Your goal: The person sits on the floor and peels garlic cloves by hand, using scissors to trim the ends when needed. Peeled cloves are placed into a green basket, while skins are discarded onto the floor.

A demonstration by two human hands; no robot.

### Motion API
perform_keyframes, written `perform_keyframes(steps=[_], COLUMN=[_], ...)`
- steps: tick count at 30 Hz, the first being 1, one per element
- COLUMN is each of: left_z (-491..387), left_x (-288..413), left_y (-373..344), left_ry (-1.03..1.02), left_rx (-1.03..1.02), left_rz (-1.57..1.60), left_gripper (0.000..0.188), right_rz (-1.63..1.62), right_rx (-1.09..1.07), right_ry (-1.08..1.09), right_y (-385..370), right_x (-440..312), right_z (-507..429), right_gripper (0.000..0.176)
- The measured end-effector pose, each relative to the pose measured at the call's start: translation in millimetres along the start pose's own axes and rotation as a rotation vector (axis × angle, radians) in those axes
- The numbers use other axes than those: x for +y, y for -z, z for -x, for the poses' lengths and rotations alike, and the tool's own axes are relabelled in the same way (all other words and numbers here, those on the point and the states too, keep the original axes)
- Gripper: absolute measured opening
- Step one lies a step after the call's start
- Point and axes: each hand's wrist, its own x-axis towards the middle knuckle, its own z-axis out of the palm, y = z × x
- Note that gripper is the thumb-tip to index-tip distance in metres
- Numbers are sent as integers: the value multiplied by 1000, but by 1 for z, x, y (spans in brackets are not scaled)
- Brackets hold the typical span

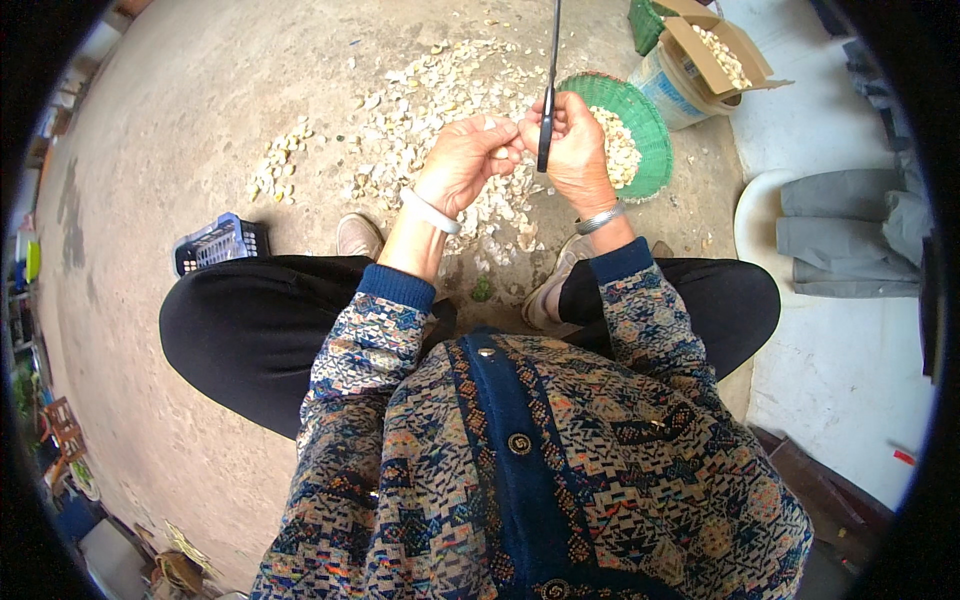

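Both my hands meet above the floor, fingertips close together. My left hand [472,154] has its fingers bent around small pale bean-like pieces [501,152]. My right hand [574,146] is curled, with its thumb and fingers near the left fingertips; what lies between them is hidden. A slim dark tool with a black handle [546,142] crosses in front of the right hand. Seen edge-on, its kind is unclear, and so is whether the hand grips it. Just beyond that hand, a green woven basket [654,127] contains pale pieces [619,150].
Pale husks [442,97] litter the concrete floor, with a smaller pile of pieces [281,161] to the left. A blue plastic basket [225,244] sits by my left knee. At right are a bucket [671,86], a cardboard box [712,49] and grey cloth [847,232].
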Motion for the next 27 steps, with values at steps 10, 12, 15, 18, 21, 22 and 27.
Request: perform_keyframes(steps=[10,12,15,18,21,22,27], left_z=[0,-1,-1,-1,0,0,-1], left_x=[18,17,16,17,19,19,20], left_y=[11,13,14,17,16,18,21], left_ry=[-280,-307,-308,-275,-269,-273,-283], left_rx=[341,349,339,321,303,300,287], left_rz=[-200,-197,-191,-202,-212,-219,-240], left_gripper=[7,6,5,4,4,4,4], right_rz=[687,703,728,721,705,714,720], right_rx=[-370,-403,-414,-407,-378,-378,-366], right_ry=[-168,-179,-165,-134,-82,-76,-28], right_y=[25,24,21,20,20,20,24], right_x=[-10,-13,-17,-23,-18,-19,-7], right_z=[3,6,7,6,7,7,7], right_gripper=[67,66,65,63,60,59,55])
